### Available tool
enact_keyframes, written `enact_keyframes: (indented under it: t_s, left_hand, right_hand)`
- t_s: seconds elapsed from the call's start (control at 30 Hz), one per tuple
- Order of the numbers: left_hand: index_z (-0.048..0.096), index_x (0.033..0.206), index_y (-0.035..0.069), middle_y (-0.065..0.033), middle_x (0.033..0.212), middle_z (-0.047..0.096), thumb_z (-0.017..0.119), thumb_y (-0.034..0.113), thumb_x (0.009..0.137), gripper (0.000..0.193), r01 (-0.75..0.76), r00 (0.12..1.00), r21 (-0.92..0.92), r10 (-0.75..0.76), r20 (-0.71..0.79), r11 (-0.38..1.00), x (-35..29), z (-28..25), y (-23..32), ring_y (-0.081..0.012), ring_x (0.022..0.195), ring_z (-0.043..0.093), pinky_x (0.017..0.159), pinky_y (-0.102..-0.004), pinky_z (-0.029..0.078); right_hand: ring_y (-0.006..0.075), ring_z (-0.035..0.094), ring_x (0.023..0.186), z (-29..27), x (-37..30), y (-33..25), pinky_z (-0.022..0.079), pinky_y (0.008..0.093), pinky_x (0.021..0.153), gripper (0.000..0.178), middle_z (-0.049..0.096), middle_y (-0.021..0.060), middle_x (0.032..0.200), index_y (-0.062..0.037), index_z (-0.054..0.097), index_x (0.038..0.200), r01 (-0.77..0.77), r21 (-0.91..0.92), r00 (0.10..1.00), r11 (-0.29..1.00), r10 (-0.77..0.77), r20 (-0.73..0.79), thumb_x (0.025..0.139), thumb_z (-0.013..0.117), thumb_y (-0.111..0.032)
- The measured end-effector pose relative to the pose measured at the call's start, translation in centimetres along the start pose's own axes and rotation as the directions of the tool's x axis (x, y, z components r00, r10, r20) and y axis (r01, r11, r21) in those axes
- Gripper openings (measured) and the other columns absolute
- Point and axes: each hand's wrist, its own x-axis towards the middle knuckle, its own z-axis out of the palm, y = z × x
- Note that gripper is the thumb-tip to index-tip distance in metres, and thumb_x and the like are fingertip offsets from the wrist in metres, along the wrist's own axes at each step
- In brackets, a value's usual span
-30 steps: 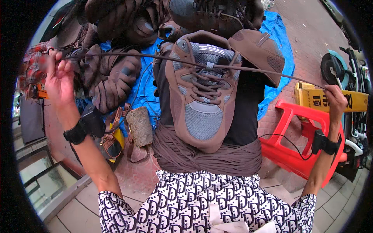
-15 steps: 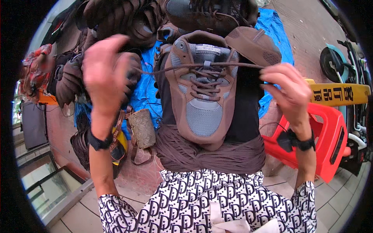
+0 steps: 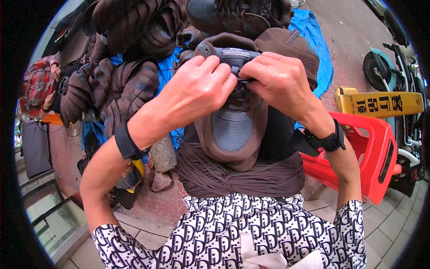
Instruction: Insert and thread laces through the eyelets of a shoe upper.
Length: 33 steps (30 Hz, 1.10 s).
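A brown and grey-blue sports shoe (image 3: 232, 133) lies with its toe toward me, on a black surface over my lap. My left hand (image 3: 201, 85) is closed in a pinch on the left side of its collar, by the upper eyelets. Opposite it, my right hand (image 3: 280, 83) pinches at the right side of the tongue. Both hold the brown shoelace (image 3: 242, 80), most of which their fingers hide. A thick bundle of loose brown shoelaces (image 3: 239, 177) lies across my lap, just below the toe.
More brown shoes (image 3: 239, 18) sit beyond, with heaps of shoe uppers (image 3: 130, 85) at the left, on a blue tarp (image 3: 309, 27). At the right stand a red plastic stool (image 3: 380, 157) and a yellow board (image 3: 380, 102). A person in a red checked shirt (image 3: 38, 85) is at far left.
Both hands have come inward from wide apart to the top of the shoe. The lace that was stretched between them is now gathered at the tongue.
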Motion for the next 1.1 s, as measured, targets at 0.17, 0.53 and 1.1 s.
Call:
enact_keyframes:
  t_s: [0.17,0.53,1.1]
  left_hand:
    - [0.053,0.078,0.002,-0.0043,0.065,0.042,0.055,0.011,0.060,0.020,-0.025,0.984,0.052,0.034,-0.174,0.998,1.3,-0.2,-0.4,-0.0180,0.061,0.048,0.051,-0.0271,0.041]
    - [0.054,0.093,-0.002,-0.0105,0.081,0.054,0.057,0.006,0.065,0.030,0.192,0.886,-0.223,-0.266,-0.379,0.956,-3.0,3.7,1.3,-0.0229,0.067,0.055,0.056,-0.0300,0.047]
    - [0.055,0.090,0.000,-0.0093,0.078,0.054,0.058,0.005,0.062,0.029,0.223,0.903,-0.216,-0.284,-0.321,0.951,-2.0,2.7,1.0,-0.0236,0.068,0.054,0.058,-0.0306,0.047]
  right_hand:
    - [0.0236,0.057,0.059,0.1,0.2,0.7,0.046,0.0343,0.051,0.007,0.052,0.0062,0.059,-0.0093,0.054,0.067,-0.048,0.090,0.999,0.995,0.049,-0.017,0.062,0.057,-0.005]
    - [0.0186,0.056,0.065,-0.9,-1.1,0.6,0.046,0.0294,0.055,0.011,0.055,0.0035,0.068,-0.0074,0.057,0.071,0.077,0.083,0.989,0.994,-0.066,-0.131,0.060,0.059,-0.009]
    - [0.0186,0.053,0.060,-0.9,0.3,0.3,0.044,0.0289,0.052,0.009,0.047,0.0010,0.059,-0.0090,0.055,0.072,0.209,-0.123,0.975,0.970,-0.198,0.098,0.064,0.054,-0.012]
